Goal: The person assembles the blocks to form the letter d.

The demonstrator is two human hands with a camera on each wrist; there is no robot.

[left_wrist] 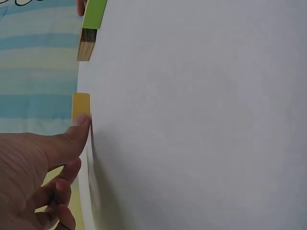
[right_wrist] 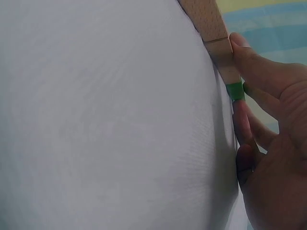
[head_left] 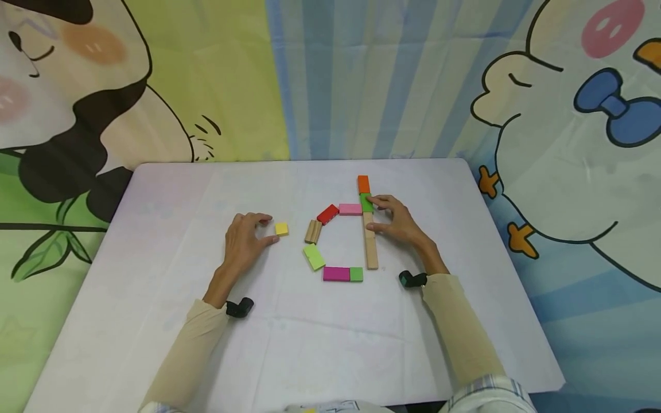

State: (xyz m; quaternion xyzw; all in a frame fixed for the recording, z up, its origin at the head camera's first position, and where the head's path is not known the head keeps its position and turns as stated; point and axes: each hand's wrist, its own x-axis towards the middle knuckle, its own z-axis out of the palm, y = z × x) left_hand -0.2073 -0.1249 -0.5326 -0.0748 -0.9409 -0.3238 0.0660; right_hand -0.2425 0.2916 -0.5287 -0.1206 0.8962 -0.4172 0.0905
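Note:
In the head view, my left hand (head_left: 242, 242) is beside a small yellow block (head_left: 281, 229), thumb and index finger spread at its left side. The left wrist view has the thumb tip overlapping the yellow block (left_wrist: 81, 106). My right hand (head_left: 395, 221) lies along a column of blocks: its index fingertip is at a green block (head_left: 366, 202), its thumb at the side of a plain wooden block (head_left: 369, 221). An orange block (head_left: 364, 184) tops this column, and another wooden block (head_left: 371, 253) forms its lower end.
Left of the column, a curved row holds a pink block (head_left: 350, 209), a red block (head_left: 327, 214), a wooden piece (head_left: 312, 232), a lime block (head_left: 314, 257), a magenta block (head_left: 336, 274) and a small green block (head_left: 356, 274). All lie on a white-covered table (head_left: 310, 355).

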